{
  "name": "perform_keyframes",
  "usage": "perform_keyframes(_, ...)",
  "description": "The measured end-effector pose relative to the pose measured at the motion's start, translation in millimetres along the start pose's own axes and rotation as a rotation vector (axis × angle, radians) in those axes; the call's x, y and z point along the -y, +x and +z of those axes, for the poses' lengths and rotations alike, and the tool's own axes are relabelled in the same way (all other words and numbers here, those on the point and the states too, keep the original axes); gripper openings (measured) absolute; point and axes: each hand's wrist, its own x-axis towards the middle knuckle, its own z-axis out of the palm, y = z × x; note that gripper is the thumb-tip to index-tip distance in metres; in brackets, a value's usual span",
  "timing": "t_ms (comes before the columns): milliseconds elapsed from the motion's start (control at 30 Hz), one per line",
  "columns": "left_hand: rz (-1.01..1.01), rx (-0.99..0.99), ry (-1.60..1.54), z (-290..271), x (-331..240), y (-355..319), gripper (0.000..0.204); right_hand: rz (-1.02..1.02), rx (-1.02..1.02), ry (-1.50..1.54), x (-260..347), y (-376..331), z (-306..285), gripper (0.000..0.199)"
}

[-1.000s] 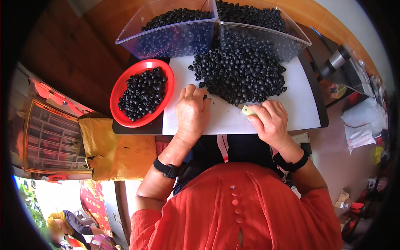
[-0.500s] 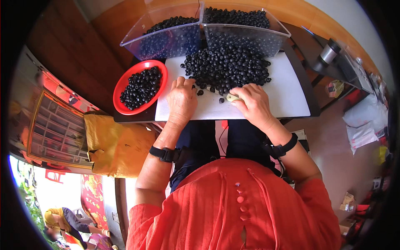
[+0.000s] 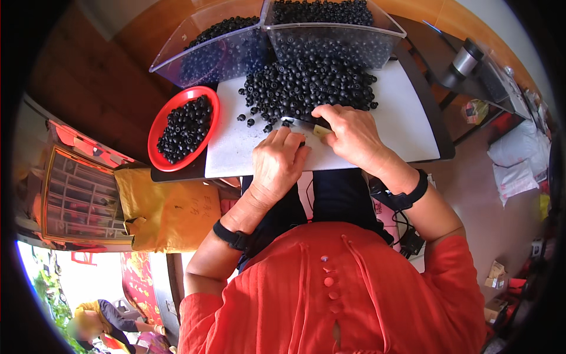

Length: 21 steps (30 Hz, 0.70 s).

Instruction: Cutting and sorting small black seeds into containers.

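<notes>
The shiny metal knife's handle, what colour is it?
The handle is pale yellow, best in the head view.

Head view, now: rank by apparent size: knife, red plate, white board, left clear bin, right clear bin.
1. White board, partly covered
2. Left clear bin and right clear bin: too alike to rank
3. Red plate
4. Knife, partly hidden by the right hand

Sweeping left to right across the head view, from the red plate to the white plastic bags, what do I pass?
Red plate → left hand → right hand → steel cup → white plastic bags.
</notes>
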Motion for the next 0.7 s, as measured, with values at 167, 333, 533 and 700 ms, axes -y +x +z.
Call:
perform_keyframes(167, -0.002, 0.003, 0.008, -2, 11, 16, 0.018, -0.007, 0.047, 0.029, -11, 12, -18, 0.039)
perform_keyframes(333, -0.307, -0.215, -0.061, -34, 29, -11, 0.022, 0.179, 0.175, 0.399, -11, 9, -57, 0.044)
perform_keyframes(533, -0.409, -0.144, 0.025, -47, 43, 3, 0.026, -0.244, 0.045, 0.288, 8, -7, -29, 0.039)
perform_keyframes(700, -0.337, -0.067, 0.271, -28, 60, 9, 0.029, -0.195, 0.016, -0.052, 13, -7, 0, 0.020)
